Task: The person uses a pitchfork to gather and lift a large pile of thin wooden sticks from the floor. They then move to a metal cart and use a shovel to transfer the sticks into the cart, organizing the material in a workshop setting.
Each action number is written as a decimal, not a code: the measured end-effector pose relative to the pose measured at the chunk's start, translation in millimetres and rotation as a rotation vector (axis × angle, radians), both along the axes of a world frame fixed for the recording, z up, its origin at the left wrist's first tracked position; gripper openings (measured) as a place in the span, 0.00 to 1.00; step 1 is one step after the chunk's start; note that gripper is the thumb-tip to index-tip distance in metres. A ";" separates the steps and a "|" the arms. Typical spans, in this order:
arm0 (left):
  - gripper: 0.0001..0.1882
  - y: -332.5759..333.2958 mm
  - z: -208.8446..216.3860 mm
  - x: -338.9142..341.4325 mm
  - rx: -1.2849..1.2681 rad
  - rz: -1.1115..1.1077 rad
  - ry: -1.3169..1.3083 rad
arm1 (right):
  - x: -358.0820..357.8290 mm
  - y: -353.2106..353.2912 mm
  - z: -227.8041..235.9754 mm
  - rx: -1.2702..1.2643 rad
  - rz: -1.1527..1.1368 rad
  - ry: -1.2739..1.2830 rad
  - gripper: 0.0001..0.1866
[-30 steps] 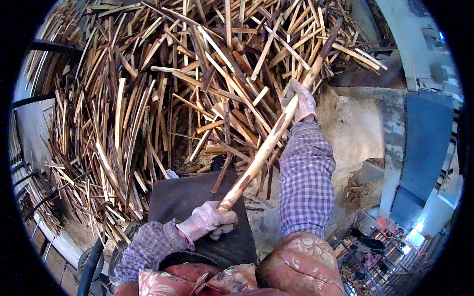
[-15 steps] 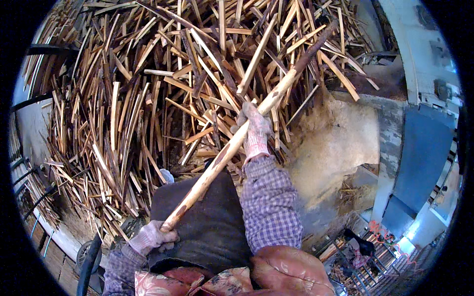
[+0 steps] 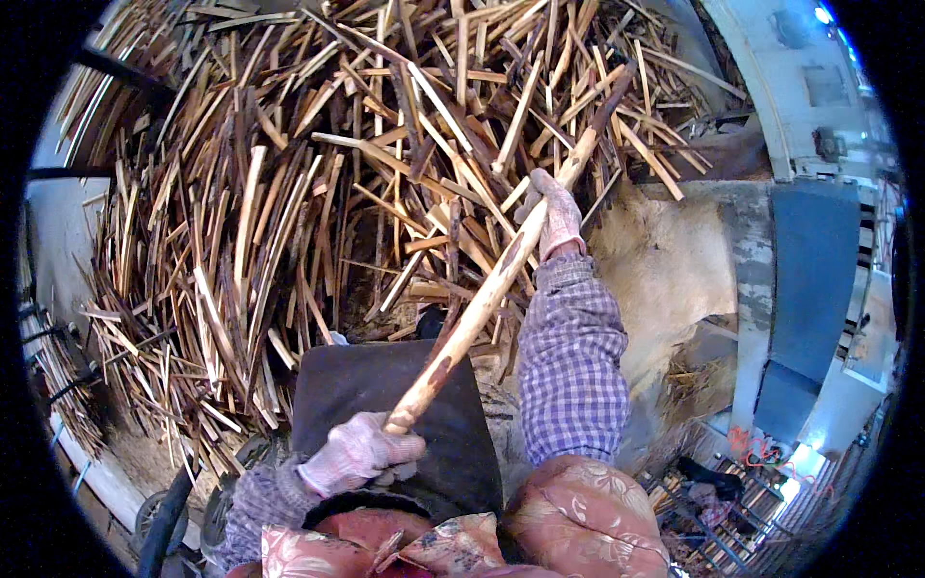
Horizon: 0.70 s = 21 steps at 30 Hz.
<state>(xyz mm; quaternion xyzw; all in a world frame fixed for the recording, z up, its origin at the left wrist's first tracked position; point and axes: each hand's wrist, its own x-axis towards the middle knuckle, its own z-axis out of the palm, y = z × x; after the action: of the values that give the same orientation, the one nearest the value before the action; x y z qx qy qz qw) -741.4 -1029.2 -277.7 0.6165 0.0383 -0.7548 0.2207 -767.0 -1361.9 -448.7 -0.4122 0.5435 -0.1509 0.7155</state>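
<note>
A long wooden pole [image 3: 479, 310], pale and peeled with dark bark patches, slants across the middle from lower left to upper right. Around its upper part my right hand [image 3: 556, 212] is closed, in a worn whitish-pink glove, the arm stretched forward. Its near end sits in my left hand [image 3: 361, 451], gloved the same way, with the fingers curled. Below the near half of the pole lies a dark cloth-like cover [image 3: 356, 385] in front of my body. The dark far end of the pole overlaps the heaped sticks.
A big heap of split wood sticks [image 3: 252, 222] fills the far and left side. Right of it are a tan sheet-like surface [image 3: 665, 260] and a blue panel [image 3: 812, 289]. A rack with wooden pieces [image 3: 713, 506] stands lower right. Dark metal bars [image 3: 166, 525] and a wheel are lower left.
Both hands have shifted to the right with the pole, and the right arm reaches farther forward. The pole now stands steeper. The whole view has also moved slightly.
</note>
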 end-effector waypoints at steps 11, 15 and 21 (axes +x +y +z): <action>0.20 111.7 -35.3 58.8 0.077 -0.309 -0.254 | 61.0 100.3 3.1 0.142 -0.125 0.109 0.12; 0.20 79.7 -111.8 75.1 0.097 -0.320 -0.352 | 71.8 79.7 -98.6 0.208 -0.274 0.144 0.11; 0.26 37.5 -170.0 92.7 0.249 -0.579 -0.220 | 74.4 73.0 -121.8 0.259 -0.221 0.164 0.13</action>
<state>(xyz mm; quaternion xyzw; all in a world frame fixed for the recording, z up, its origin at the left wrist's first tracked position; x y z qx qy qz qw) -648.7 -991.6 -447.7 0.7018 -0.0704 -0.7047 -0.0770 -692.5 -1288.8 -570.5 -0.2653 0.6569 -0.1232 0.6949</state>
